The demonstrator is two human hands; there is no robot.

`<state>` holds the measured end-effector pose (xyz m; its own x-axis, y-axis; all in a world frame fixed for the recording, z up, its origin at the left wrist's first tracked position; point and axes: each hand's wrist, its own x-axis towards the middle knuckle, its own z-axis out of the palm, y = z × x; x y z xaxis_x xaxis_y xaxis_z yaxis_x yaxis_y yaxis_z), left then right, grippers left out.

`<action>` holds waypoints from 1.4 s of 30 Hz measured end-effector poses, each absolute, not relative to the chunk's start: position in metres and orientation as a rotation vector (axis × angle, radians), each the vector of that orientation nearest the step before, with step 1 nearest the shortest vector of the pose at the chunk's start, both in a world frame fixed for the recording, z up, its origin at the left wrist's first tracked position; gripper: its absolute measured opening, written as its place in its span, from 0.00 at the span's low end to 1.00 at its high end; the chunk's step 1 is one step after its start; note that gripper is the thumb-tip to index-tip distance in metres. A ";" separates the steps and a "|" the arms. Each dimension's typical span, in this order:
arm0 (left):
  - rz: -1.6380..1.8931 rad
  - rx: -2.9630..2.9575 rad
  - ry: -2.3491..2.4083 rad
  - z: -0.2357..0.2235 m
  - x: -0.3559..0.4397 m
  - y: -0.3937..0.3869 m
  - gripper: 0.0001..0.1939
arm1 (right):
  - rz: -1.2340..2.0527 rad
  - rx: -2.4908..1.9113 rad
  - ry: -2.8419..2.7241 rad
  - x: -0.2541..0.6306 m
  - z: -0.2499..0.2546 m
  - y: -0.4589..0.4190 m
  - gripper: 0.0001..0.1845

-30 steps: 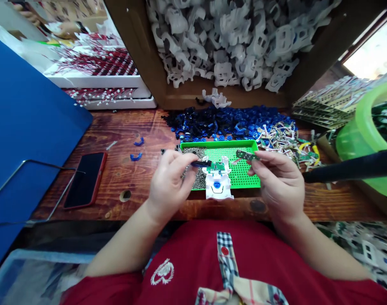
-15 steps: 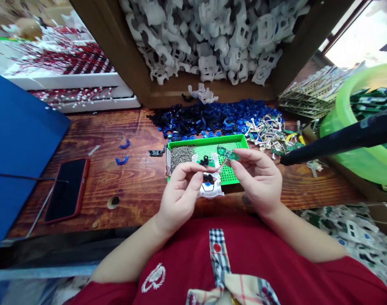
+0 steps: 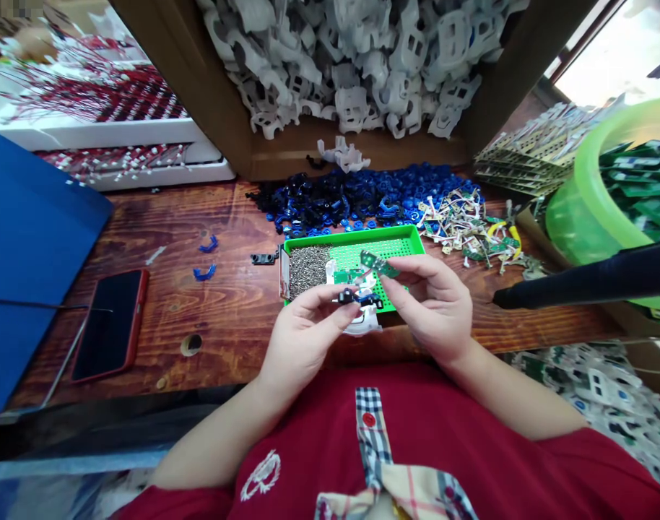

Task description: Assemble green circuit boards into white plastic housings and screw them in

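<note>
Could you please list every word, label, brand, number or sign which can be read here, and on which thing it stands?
No readable text anywhere.
White emblem on the red shirt: no letters can be made out.
Green circuit board in the right hand: any print is too small and blurred.
Smartphone: dark screen, nothing legible.
Light green bucket: no lettering can be read.

glossy wooden table (image 3: 224,238), smooth plastic tray (image 3: 357,236), shiny black plastic piece (image 3: 371,300)
</note>
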<state>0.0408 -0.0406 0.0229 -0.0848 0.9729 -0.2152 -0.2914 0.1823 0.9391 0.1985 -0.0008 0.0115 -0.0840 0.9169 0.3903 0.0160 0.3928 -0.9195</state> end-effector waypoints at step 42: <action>0.990 1.287 1.340 0.038 0.029 -0.049 0.07 | 0.686 -0.845 -1.967 0.203 0.030 -0.015 0.15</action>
<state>0.0294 -0.0492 0.0377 0.0543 0.9920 -0.1136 0.1829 0.1019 0.9778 0.2029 -0.0145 0.0301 -0.3964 0.7731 0.4952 0.2973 0.6184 -0.7275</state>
